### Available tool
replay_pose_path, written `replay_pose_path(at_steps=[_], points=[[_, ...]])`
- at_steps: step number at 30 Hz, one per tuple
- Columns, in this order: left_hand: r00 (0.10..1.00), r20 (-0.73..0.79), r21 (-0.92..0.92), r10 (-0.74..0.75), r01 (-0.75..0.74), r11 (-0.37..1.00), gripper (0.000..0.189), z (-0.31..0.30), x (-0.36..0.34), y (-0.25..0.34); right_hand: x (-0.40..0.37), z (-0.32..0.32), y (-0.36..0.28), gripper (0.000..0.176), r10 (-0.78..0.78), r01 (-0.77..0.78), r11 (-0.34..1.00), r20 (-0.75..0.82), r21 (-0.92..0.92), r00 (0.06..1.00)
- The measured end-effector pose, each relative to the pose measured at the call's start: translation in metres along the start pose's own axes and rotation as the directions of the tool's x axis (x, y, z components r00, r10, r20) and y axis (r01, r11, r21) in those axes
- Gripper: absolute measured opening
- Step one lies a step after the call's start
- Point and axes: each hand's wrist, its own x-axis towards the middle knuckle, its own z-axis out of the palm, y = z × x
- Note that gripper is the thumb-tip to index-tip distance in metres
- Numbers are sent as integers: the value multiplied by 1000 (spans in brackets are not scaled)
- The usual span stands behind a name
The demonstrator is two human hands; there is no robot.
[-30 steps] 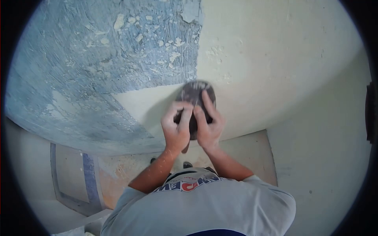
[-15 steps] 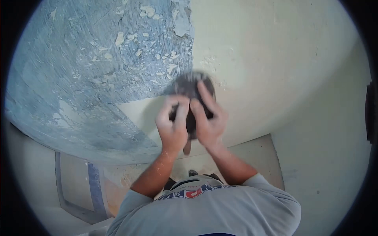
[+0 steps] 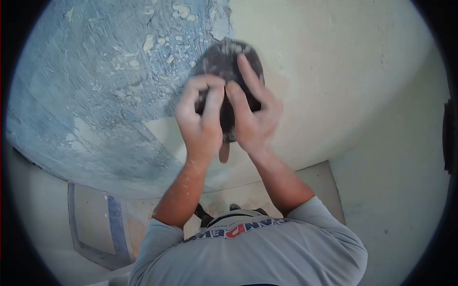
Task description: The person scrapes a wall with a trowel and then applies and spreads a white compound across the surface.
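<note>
Against the wall, both hands press a dark, oval sanding block [image 3: 226, 59] smudged with pale dust. A narrow brownish tab [image 3: 224, 153] sticks out below it. My left hand [image 3: 199, 112] wraps the block's left side with bent fingers. On the other side, my right hand [image 3: 257, 112] grips it, the index finger stretched up along its face and the thumb close to the left hand. Beneath the block runs the border between rough, flaking blue wall [image 3: 119, 71] and smooth, pale wall [image 3: 324, 71]. The surface directly under the block is hidden.
A pale patch [image 3: 167, 133] cuts into the blue area below left of the hands. The wall meets the floor [image 3: 248, 188] near my feet. At lower left is a blue-edged recess or frame [image 3: 95, 224]. A dark object [image 3: 447, 136] stands at the far right edge.
Both hands have slid the sanding block up the wall, with the arms stretching farther out. The grip looks the same.
</note>
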Motion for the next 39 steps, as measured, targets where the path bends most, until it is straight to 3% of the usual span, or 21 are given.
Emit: replay_pose_path(at_steps=[2, 4, 9, 12, 16, 18, 21, 25, 27, 36, 39], points=[[1000, -5, -39, -31, 31, 999, 8, 0, 0, -2, -3, 1, 4, 39, -38, 37, 999, -30, -35, 999], [1000, -6, 55, 17, -17, 998, 8, -3, -25, -25, -29, -4, 26, 39, 1, -4, 997, -40, -78, 999], [947, 15, 18, -321, 320, 947, 7, -14, -115, -75, -112, -27, 76, 38, 202, -204, 968, -31, -148, 979], [942, 50, 10, -332, 332, 943, 8, -20, -126, -84, -127, -36, 84, 40, 304, -300, 941, 1, -156, 953], [955, 38, 15, -293, 293, 956, 7, -19, -135, -77, -132, -40, 82, 42, 273, -273, 957, -9, -101, 962], [960, 34, 29, -279, 278, 960, 8, -19, -131, -74, -132, -38, 79, 42, 169, -172, 976, -30, -136, 985], [958, 53, 37, -280, 279, 960, 12, -23, -130, -73, -128, -35, 76, 43, 190, -192, 972, -29, -133, 981], [951, 108, -85, -291, 301, 950, 25, -26, -132, -77, -126, -33, 82, 44, 304, -304, 952, -24, -22, 952], [936, 36, -151, -350, 351, 924, 27, -22, -134, -77, -127, -32, 83, 44, 299, -299, 954, -26, -28, 954], [960, -2, 24, -281, 281, 959, 20, -9, -125, -76, -119, -32, 80, 40, 289, -292, 955, -62, -57, 955], [947, 3, 6, -320, 320, 947, 19, -11, -131, -83, -122, -35, 88, 41, 249, -253, 963, -58, -91, 967]])
